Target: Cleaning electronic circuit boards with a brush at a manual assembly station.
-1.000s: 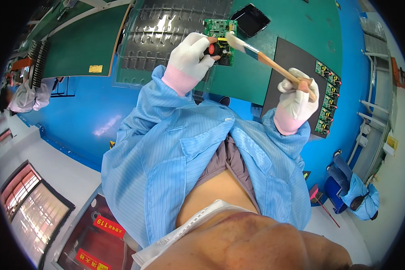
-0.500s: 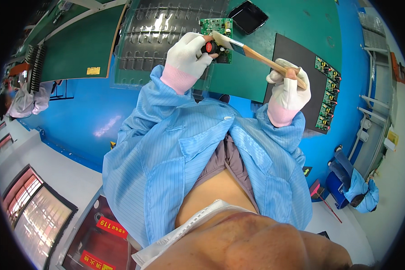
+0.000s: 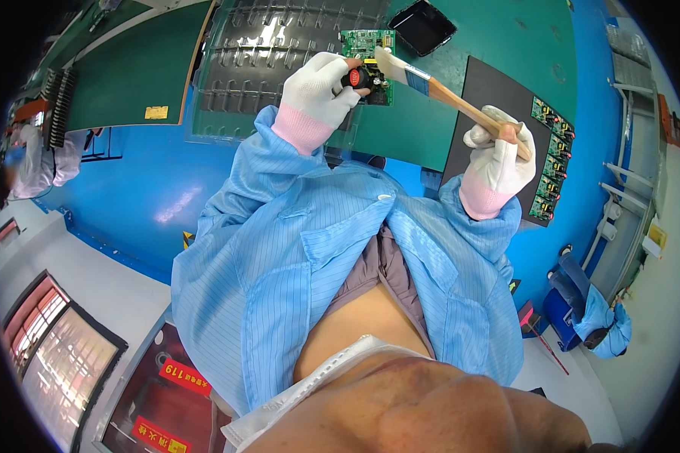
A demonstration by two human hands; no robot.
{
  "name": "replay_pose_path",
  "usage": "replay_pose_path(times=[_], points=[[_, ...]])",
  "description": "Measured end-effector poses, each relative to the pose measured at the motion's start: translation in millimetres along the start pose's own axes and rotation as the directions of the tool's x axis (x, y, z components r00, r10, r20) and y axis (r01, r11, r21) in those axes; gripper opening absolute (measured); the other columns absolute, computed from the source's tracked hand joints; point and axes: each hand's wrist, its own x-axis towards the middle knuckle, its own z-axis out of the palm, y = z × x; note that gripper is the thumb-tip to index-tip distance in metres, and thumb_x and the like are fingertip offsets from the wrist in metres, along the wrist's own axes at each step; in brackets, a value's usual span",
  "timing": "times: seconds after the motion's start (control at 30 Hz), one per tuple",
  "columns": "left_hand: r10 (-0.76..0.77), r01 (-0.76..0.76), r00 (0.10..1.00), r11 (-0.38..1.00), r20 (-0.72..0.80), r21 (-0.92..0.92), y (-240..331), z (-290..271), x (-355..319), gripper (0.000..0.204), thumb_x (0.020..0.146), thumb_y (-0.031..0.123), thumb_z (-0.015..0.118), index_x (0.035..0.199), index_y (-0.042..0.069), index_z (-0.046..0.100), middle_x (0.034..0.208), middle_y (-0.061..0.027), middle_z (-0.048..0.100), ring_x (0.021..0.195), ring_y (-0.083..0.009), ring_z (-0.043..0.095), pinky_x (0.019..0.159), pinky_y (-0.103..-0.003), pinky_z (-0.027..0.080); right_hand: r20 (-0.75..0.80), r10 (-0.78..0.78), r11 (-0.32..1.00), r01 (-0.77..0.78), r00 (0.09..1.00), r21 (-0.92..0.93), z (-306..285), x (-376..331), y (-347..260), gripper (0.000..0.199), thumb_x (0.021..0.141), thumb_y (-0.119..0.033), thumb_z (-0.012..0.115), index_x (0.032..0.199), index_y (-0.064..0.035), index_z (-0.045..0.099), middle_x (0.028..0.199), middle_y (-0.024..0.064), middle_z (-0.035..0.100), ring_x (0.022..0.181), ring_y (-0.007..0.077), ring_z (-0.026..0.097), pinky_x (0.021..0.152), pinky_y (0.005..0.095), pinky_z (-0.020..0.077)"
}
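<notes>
By the tray's (image 3: 234,113) right edge: board (image 3: 364,44) | left hand (image 3: 313,87): fingers pinched round its black part (image 3: 355,77), seemingly for steadiness | right hand (image 3: 500,160): closed on brush (image 3: 461,104) handle's rear, likely letting bristles reach across

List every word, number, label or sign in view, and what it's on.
Upper red strip, yellow characters, on dark red panel: wording not copied.
Lower red strip, same panel: likewise.
Yellow label, left green table: too small to read.
Round red label, black component: too small to read.
Floor sign: unreadable at this size.
</notes>
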Motion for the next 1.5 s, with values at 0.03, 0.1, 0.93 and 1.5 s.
replay_pose_path(times=[0.03, 0.1, 0.93, 1.5], points=[[0.002, -0.002, 1.000, 1.000, 0.001, -0.001, 0, 1, 0, 0.034, 0.063, -0.002, 0.068, 0.096, 0.003, 0.061, 0.088, -0.0038, 0.057, 0.058, -0.0132, 0.049, 0.058, -0.022, 0.045, -0.002, -0.001, 1.000, 0.001, 1.000, 0.000, 1, 0, 2, 0.017, 0.088, -0.009, 0.053, 0.098, 0.0049, 0.054, 0.091, 0.0251, 0.061, 0.055, 0.0182, 0.054, 0.048, 0.0249, 0.0449], [0.017, -0.017, 1.000, 1.000, -0.023, 0.005, -1, 2, 1, 0.034, 0.063, -0.002, 0.068, 0.096, 0.003, 0.061, 0.087, -0.0035, 0.057, 0.057, -0.0131, 0.048, 0.057, -0.022, 0.044, -0.006, 0.029, 0.999, -0.029, 1.000, -0.019, 5, -1, 9, 0.017, 0.087, -0.008, 0.053, 0.098, 0.0046, 0.054, 0.091, 0.0251, 0.061, 0.055, 0.0183, 0.054, 0.048, 0.0251, 0.0451], [0.013, -0.015, 0.999, 0.999, -0.053, -0.048, -11, 7, -2, 0.035, 0.060, -0.002, 0.070, 0.095, 0.003, 0.062, 0.082, -0.0028, 0.057, 0.053, -0.0104, 0.045, 0.055, -0.022, 0.044, -0.048, 0.014, 1.000, -0.014, 0.999, 0.015, 0, 5, 4, 0.015, 0.084, -0.005, 0.055, 0.091, 0.0086, 0.056, 0.085, 0.0230, 0.061, 0.049, 0.0169, 0.053, 0.047, 0.0247, 0.0463], [0.027, -0.030, 0.999, 0.997, -0.039, -0.065, -14, 6, -2, 0.034, 0.060, -0.003, 0.069, 0.093, 0.003, 0.063, 0.080, -0.0016, 0.056, 0.049, -0.0098, 0.041, 0.052, -0.020, 0.041, -0.019, 0.105, 0.988, -0.106, 0.994, -0.116, 7, 1, 16, 0.016, 0.084, -0.006, 0.054, 0.094, 0.0062, 0.058, 0.088, 0.0244, 0.060, 0.050, 0.0175, 0.050, 0.044, 0.0259, 0.0414]])
